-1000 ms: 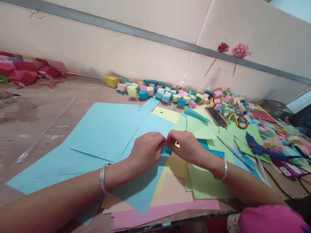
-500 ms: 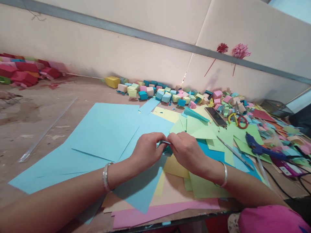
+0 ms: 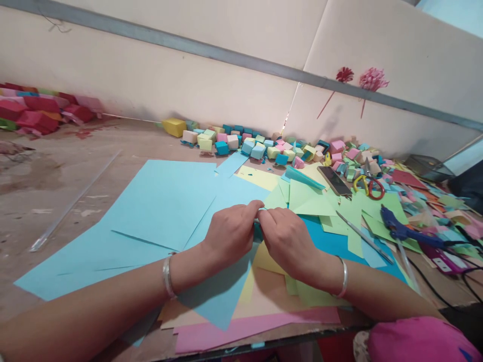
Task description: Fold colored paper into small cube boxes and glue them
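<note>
Fingers closed, my left hand (image 3: 231, 232) and my right hand (image 3: 287, 240) meet over the middle of the table. Between them they pinch a small piece of blue folded paper (image 3: 258, 232), mostly hidden behind the fingers. Large light blue paper sheets (image 3: 162, 201) lie beneath and to the left of my left hand. Green paper pieces (image 3: 313, 197) are spread beyond my right hand, and a darker blue sheet (image 3: 328, 240) shows beside it. Yellow, peach and pink sheets lie under my wrists, the pink sheet (image 3: 256, 329) nearest the table edge.
Small paper boxes (image 3: 258, 151) line the wall. To the right lie a phone (image 3: 334, 181), scissors (image 3: 369, 186), a thin metal blade-like tool (image 3: 364, 236) and a blue glue gun (image 3: 400, 226) with cables. A clear stick (image 3: 75, 201) and red boxes (image 3: 39, 120) are at left.
My left thumb has come up over the blue paper, and the fingers of both hands have closed nearer together, covering more of it. The things on the table have not moved.
</note>
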The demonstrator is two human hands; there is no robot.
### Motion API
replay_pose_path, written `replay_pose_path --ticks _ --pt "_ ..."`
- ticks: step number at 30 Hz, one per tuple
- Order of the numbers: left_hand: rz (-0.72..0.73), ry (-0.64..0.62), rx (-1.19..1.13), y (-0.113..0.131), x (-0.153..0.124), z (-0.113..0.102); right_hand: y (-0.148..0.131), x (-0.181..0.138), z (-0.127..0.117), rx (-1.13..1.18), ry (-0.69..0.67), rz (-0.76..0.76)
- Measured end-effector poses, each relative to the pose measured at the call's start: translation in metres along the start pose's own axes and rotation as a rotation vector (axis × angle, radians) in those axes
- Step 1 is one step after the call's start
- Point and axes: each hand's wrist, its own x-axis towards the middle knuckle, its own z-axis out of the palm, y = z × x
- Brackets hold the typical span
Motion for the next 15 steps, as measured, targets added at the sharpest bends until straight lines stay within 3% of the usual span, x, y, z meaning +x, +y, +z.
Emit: replay_pose_path --ticks 2,4,6,8,11,15 --pt "0.028 0.024 -0.278 0.001 0.001 0.000 0.003 0.001 0.001 -0.004 -0.007 0.032" --pt "-0.071 0.004 -0.727 0.003 0.005 -0.003 0.007 0.002 0.004 0.052 -0.008 0.071" --pt "-0.308 -0.036 -1.184 0.002 0.010 -0.006 0.012 0.004 0.008 0.168 -0.003 0.111" --pt "-0.593 -0.136 -1.488 0.000 0.015 -0.007 0.014 0.005 0.012 0.296 -0.014 0.142" --pt "-0.859 -0.384 -1.656 -0.003 0.016 -0.003 0.014 0.006 0.017 0.399 -0.088 0.160" --pt "-0.888 -0.436 -1.672 0.000 0.008 0.007 0.013 0.004 0.021 0.438 -0.242 0.128"
